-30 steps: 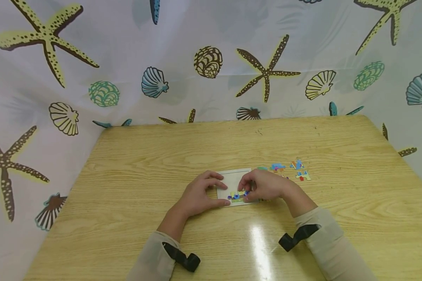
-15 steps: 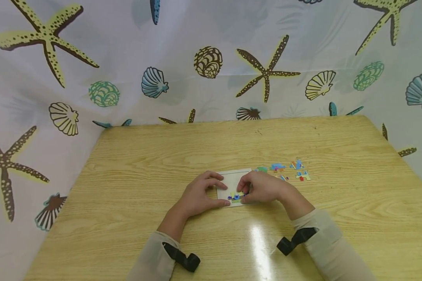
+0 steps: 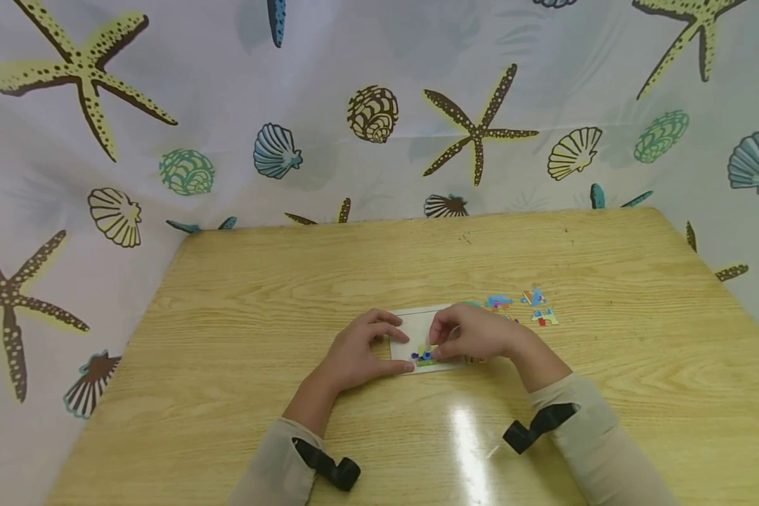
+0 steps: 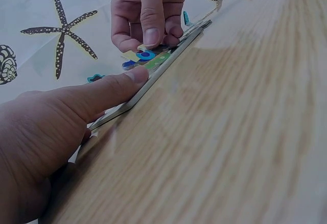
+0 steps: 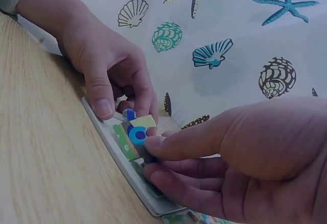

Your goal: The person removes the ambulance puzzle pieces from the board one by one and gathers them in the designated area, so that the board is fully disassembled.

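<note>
A shallow white puzzle tray (image 3: 417, 322) lies on the table, with joined puzzle pieces (image 3: 424, 357) in its near part, green, yellow and blue with a blue ring. My left hand (image 3: 362, 353) rests at the tray's left side, its thumb (image 4: 125, 82) along the near rim and its other fingers spread over the far left part. With thumb and fingers, my right hand (image 3: 481, 332) pinches a puzzle piece (image 5: 146, 157) right beside the blue ring; the fingers hide most of it. In the left wrist view, the right thumb (image 4: 151, 32) points down over the pieces.
Several loose puzzle pieces lie right of the tray, among them a blue one (image 3: 498, 301), a blue-and-orange one (image 3: 534, 296) and one with red (image 3: 545, 318). Others are partly behind the right hand. A shell-patterned cloth (image 3: 329, 169) hangs behind the wooden table (image 3: 278, 281).
My right hand shifts slightly left and nearer, then back right, its fingertips staying at the tray's pieces. A second blue ring near its fingertips is now hidden. The left hand stays put.
</note>
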Demonstrator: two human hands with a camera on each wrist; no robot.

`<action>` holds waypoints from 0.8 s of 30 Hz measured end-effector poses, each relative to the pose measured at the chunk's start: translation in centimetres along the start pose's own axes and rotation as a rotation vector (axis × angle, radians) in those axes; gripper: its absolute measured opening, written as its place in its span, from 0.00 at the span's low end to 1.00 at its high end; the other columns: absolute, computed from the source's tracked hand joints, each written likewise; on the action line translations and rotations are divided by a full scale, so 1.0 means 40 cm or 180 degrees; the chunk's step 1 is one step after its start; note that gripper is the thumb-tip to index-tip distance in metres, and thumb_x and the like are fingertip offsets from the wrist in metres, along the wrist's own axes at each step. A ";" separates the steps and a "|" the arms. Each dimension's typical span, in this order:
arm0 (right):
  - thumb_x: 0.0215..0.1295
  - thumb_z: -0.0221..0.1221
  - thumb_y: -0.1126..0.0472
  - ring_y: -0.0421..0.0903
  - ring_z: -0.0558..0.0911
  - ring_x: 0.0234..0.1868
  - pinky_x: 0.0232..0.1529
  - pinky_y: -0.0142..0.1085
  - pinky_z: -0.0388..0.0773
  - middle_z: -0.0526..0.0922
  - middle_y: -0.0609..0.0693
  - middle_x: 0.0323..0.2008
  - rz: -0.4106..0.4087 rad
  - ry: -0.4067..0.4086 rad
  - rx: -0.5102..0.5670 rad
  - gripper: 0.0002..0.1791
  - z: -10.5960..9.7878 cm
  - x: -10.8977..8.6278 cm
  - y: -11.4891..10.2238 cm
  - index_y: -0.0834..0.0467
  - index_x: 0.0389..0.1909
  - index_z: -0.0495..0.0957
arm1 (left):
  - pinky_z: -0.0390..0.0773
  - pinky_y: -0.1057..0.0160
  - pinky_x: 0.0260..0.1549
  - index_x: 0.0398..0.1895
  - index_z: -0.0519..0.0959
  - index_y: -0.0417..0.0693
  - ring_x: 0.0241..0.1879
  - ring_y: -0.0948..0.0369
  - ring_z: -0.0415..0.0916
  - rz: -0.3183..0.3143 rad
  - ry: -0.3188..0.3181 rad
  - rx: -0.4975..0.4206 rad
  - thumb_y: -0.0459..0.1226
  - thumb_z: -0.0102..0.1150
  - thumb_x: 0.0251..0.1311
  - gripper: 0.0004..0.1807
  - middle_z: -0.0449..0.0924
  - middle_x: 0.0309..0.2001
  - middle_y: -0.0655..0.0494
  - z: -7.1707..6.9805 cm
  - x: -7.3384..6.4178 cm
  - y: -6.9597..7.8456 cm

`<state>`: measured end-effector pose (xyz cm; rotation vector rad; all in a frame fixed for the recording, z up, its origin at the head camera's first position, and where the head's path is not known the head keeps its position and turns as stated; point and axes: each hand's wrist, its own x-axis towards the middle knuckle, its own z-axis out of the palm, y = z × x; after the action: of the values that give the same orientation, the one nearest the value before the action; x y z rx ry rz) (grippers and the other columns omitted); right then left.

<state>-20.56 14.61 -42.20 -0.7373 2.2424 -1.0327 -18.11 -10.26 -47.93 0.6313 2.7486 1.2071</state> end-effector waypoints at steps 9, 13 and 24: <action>0.68 0.63 0.61 0.46 0.83 0.31 0.36 0.40 0.83 0.85 0.54 0.31 -0.0114 -0.0074 0.0488 0.08 -0.014 -0.001 0.023 0.62 0.42 0.81 | 0.73 0.51 0.62 0.41 0.87 0.62 0.62 0.58 0.73 0.0004 -0.0026 0.0006 0.53 0.79 0.44 0.20 0.77 0.57 0.65 0.001 0.001 0.001; 0.68 0.62 0.62 0.48 0.84 0.32 0.39 0.41 0.85 0.85 0.54 0.34 -0.0049 -0.0133 0.0749 0.10 -0.024 -0.002 0.035 0.64 0.45 0.80 | 0.74 0.52 0.61 0.41 0.87 0.61 0.61 0.59 0.73 0.0011 -0.0023 -0.0013 0.53 0.79 0.44 0.20 0.77 0.57 0.65 0.001 0.001 0.000; 0.69 0.62 0.62 0.47 0.86 0.35 0.42 0.41 0.85 0.85 0.54 0.36 0.0072 -0.0182 0.0870 0.09 -0.053 -0.019 0.046 0.63 0.45 0.80 | 0.73 0.52 0.62 0.41 0.87 0.62 0.62 0.58 0.73 0.0027 -0.0007 -0.0009 0.54 0.79 0.44 0.20 0.77 0.58 0.65 0.000 0.000 -0.002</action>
<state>-21.91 17.18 -42.30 -0.6130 2.0034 -1.2588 -18.12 -10.30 -47.99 0.6440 2.7447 1.2112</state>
